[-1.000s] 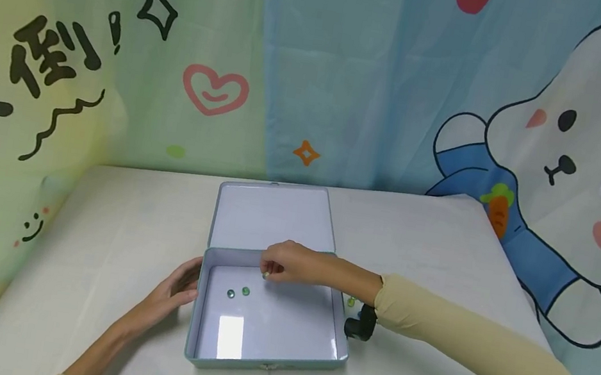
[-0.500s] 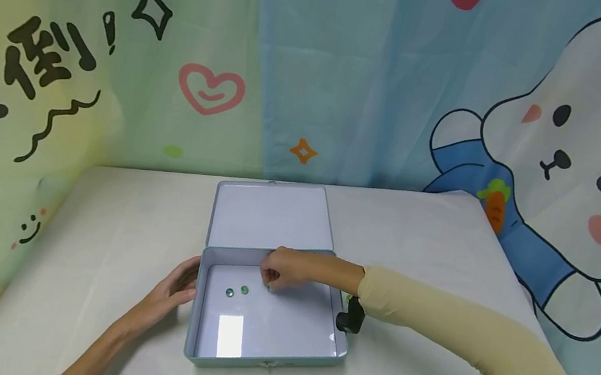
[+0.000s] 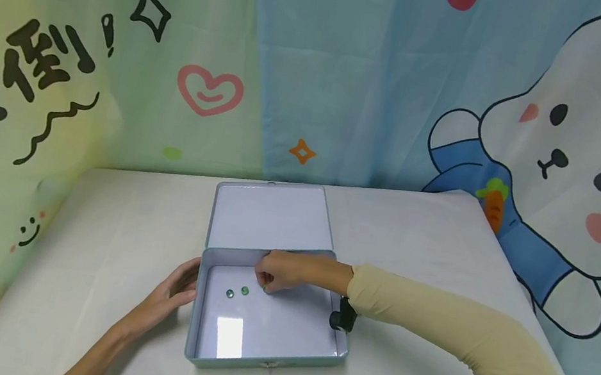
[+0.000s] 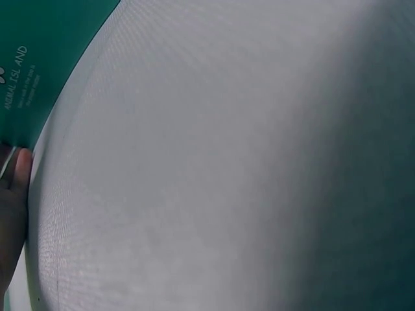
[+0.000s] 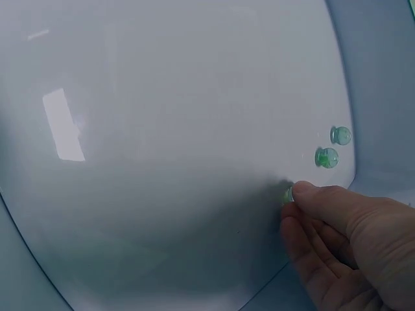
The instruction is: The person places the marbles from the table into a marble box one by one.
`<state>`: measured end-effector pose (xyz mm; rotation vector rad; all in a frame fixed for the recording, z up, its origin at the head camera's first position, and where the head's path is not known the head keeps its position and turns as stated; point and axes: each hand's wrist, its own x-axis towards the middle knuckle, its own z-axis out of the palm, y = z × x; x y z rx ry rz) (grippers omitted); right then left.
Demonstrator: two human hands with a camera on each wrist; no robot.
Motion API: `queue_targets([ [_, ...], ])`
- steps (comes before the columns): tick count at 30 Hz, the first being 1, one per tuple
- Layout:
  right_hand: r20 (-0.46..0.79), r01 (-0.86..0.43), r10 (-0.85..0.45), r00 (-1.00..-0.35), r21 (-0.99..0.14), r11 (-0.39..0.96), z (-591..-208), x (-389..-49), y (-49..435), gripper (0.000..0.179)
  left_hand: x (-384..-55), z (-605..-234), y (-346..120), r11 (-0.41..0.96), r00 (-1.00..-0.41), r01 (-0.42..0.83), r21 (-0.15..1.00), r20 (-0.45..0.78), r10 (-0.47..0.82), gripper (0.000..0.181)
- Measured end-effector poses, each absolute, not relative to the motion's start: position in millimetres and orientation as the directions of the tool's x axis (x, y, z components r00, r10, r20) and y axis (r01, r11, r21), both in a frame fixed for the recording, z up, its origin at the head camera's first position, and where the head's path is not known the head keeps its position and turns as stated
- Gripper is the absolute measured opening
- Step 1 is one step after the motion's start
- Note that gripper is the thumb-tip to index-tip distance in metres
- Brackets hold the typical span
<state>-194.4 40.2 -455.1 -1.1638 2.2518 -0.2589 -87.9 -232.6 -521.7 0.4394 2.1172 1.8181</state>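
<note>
Green bead [image 5: 288, 194] | pinched by right fingers [image 5: 310, 194] | left fingers [image 3: 187, 268] uncurled against box [image 3: 233, 365] | lettering [image 4: 16, 78]: left wrist view only

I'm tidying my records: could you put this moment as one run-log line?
right grip: pinches green marble inside box | left grip: rests against box side | two other marbles: on box floor | lid: open

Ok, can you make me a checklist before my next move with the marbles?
1. Lid open: ok, folded back behind the box.
2. Left hand against the box's side: ok.
3. Right hand pinching a marble: ok.
4. Two other marbles inside, apart from each other: ok.
5. Held marble touching the bottom: cannot tell, fingers partly hide it.
</note>
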Motion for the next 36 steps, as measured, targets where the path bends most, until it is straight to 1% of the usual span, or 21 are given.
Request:
queue_targets([
  [8, -0.416, -0.692, -0.785, -0.458, -0.387, 0.609, -454, -193, 40, 0.004, -88, -525, -232, 0.130, -0.899, 0.051, 0.990, -0.011, 0.438, 0.063],
  [13, -0.408, -0.689, -0.778, -0.478, -0.374, 0.620, -447, -191, 41, 0.012, -89, -526, -231, 0.124, -0.897, 0.053, 0.991, -0.008, 0.442, 0.063],
  [16, -0.389, -0.680, -0.788, -0.477, -0.405, 0.611, -434, -189, 44, 0.020, -88, -525, -232, 0.126, -0.895, 0.047, 0.991, -0.014, 0.446, 0.063],
  [19, -0.350, -0.680, -0.818, -0.457, -0.455, 0.575, -417, -188, 50, 0.026, -88, -523, -233, 0.126, -0.894, 0.035, 0.991, -0.025, 0.448, 0.063],
  [22, -0.294, -0.688, -0.852, -0.434, -0.502, 0.524, -400, -187, 60, 0.025, -89, -521, -233, 0.124, -0.896, 0.025, 0.992, -0.032, 0.443, 0.063],
  [24, -0.253, -0.688, -0.865, -0.434, -0.527, 0.499, -390, -186, 69, 0.022, -89, -521, -233, 0.122, -0.897, 0.025, 0.992, -0.032, 0.442, 0.063],
  [28, -0.164, -0.678, -0.871, -0.463, -0.568, 0.467, -374, -182, 89, 0.016, -89, -520, -233, 0.119, -0.894, 0.019, 0.993, -0.037, 0.448, 0.064],
  [31, -0.118, -0.660, -0.856, -0.503, -0.586, 0.469, -367, -180, 108, 0.014, -89, -521, -233, 0.122, -0.894, 0.015, 0.992, -0.042, 0.447, 0.064],
  [36, -0.085, -0.626, -0.815, -0.573, -0.597, 0.502, -365, -176, 142, 0.013, -89, -523, -234, 0.138, -0.897, 0.016, 0.990, -0.047, 0.440, 0.063],
])
